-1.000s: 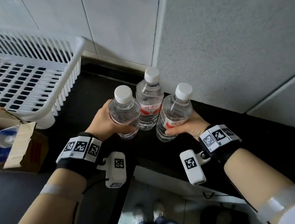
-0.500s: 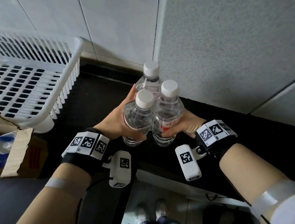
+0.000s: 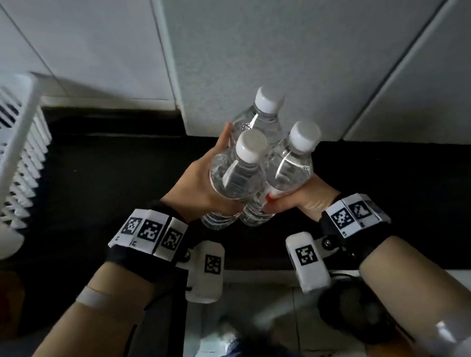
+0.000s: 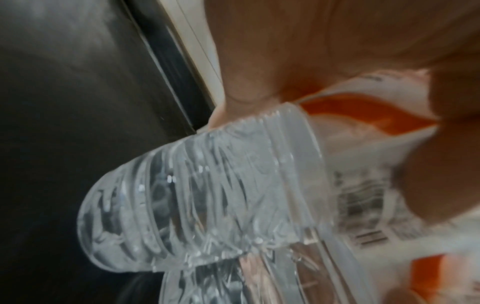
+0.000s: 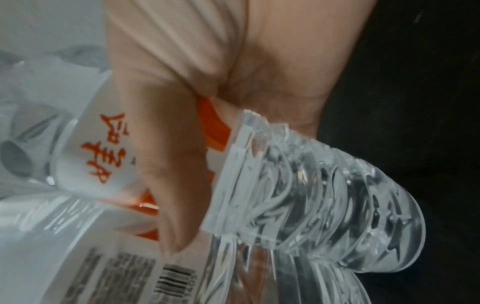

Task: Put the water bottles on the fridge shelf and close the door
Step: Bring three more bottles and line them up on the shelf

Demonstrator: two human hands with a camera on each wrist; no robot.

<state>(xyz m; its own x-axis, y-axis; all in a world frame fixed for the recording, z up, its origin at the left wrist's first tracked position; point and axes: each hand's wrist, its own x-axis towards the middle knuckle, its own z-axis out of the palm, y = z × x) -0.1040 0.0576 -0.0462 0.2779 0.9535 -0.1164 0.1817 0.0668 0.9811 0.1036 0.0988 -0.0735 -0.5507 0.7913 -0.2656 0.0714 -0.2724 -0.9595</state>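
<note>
Three water bottles (image 3: 245, 174) bunch upright between both hands above the black counter (image 3: 107, 178), labels mostly hidden; left hand (image 3: 198, 183) wraps them from nine o'clock, right hand (image 3: 306, 198) from four

Left hand (image 3: 199, 186) and right hand (image 3: 306, 198) clasp three white-capped water bottles (image 3: 237, 178) together above the black counter (image 3: 106, 172).

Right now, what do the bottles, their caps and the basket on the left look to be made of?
Bottles: thin clear plastic, glossy; ribbed walls you can see through, paper-like or film labels printed white and orange. Caps: opaque white plastic, matte, seemingly ridged. Basket: white moulded plastic, judging by the slotted walls and thick rounded rim.
</note>
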